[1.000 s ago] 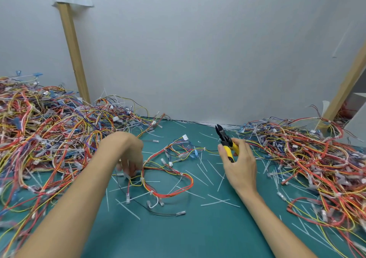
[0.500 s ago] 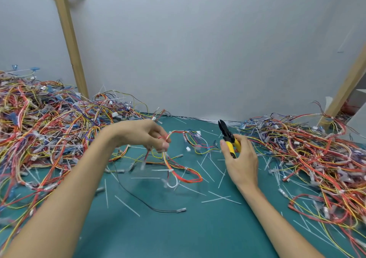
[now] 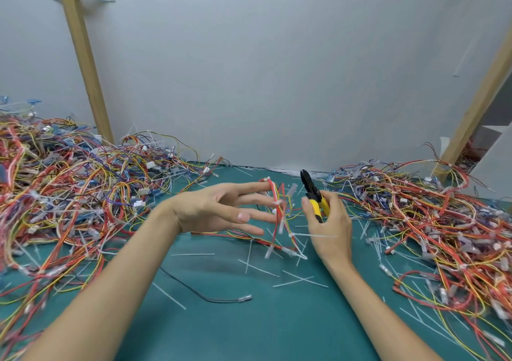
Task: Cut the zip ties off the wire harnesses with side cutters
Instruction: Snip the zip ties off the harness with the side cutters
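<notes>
Head view: one wire harness (image 3: 279, 211) hangs above the middle of the green mat (image 3: 249, 333), presented to the cutters.

Tangled harness piles fill the mat's left side (image 3: 69, 194) and right side (image 3: 429, 222), probably uncut stock and finished work, though which is which I cannot tell. Over the mat's centre, the left hand (image 3: 221, 211) has straight, spread fingers, and the harness drapes across their tips, likely to fan out the wires and expose a white zip tie (image 3: 313, 235). The right hand (image 3: 329, 227) clenches the side cutters (image 3: 314, 194), nose up, waiting beside it. Half a second ago the left fingers pinched the harness lower down; now they are splayed and raised, while the cutters have barely shifted.
</notes>
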The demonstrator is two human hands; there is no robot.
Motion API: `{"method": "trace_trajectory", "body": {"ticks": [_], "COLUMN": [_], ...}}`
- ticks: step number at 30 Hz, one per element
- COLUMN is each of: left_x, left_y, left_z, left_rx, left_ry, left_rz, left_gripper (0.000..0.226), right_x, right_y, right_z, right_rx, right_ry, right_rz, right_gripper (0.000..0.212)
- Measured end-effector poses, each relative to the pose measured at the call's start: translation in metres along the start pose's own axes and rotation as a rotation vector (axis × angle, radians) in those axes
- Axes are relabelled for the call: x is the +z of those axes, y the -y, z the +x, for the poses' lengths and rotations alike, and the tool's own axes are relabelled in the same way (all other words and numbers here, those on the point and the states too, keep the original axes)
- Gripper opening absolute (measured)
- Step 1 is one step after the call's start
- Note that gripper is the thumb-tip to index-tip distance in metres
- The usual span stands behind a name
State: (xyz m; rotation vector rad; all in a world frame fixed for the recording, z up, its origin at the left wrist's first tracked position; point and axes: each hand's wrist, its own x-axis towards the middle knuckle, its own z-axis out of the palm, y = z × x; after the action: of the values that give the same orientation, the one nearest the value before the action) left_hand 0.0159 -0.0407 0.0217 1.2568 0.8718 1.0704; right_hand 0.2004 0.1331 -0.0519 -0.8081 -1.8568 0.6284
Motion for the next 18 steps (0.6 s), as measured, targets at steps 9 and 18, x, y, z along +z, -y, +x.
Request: {"method": "trace_trajectory", "body": {"ticks": [9,18], "left_x": [0.012,0.018], "left_y": [0.025,0.018], "left_z": [0.029,0.034], "left_rx": [0.069,-0.041], "left_ry": [-0.086,-0.261], "left_rz": [-0.071,0.229], "left_gripper": [0.065,0.013], "right_x": [0.000,-0.002], "right_y": [-0.002,-0.001], "right_z": [0.002,0.002], "right_rx": [0.059,0.113], "right_ry": [-0.011,-0.010], "right_rz": [0.039,0.078], "right_gripper": [0.022,0.020]}}
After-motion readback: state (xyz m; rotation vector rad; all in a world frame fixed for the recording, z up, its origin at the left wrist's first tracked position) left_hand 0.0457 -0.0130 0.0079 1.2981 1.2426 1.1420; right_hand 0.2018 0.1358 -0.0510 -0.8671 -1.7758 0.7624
